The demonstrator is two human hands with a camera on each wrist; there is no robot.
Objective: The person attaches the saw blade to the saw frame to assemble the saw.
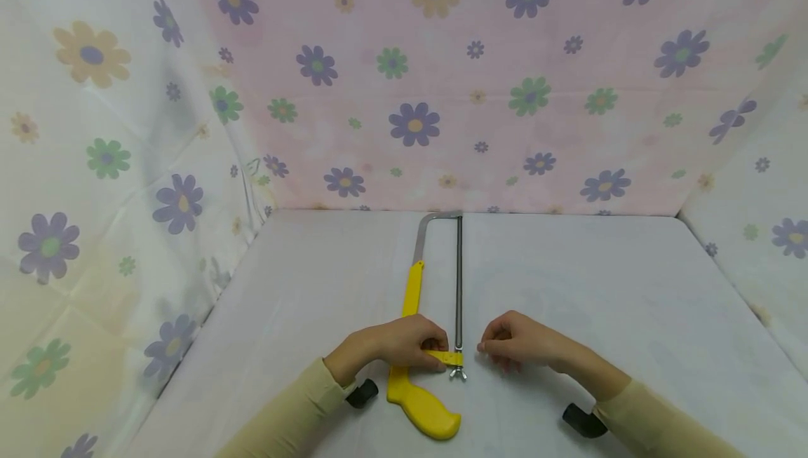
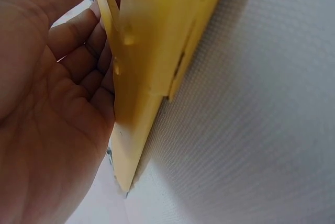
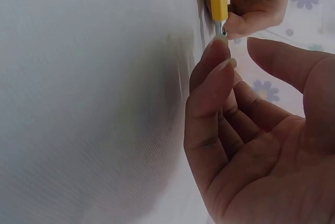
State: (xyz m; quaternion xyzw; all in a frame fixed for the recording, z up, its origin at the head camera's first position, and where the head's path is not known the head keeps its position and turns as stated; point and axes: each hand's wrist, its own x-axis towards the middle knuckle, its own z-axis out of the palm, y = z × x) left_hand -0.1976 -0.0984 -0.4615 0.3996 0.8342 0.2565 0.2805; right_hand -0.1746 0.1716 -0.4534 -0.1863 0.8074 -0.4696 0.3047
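Observation:
A hacksaw with a yellow handle (image 1: 431, 412) lies on the white tabletop, its grey metal frame bow (image 1: 419, 239) pointing away from me. Its blade (image 1: 459, 283) runs along the right side down to a wing nut (image 1: 458, 374). My left hand (image 1: 399, 342) reaches across the yellow frame and grips the short yellow crosspiece (image 1: 449, 358) beside the wing nut. In the left wrist view the yellow frame (image 2: 152, 41) stands close by the palm. Just right of the blade, my right hand (image 1: 527, 340) hovers with loosely bent fingers, thumb apart from the fingertips, holding nothing.
Floral cloth (image 1: 413, 125) hangs behind the table and along both sides. The white tabletop (image 1: 631, 290) spreads out around the saw. Dark wrist devices (image 1: 583, 421) sit under both forearms.

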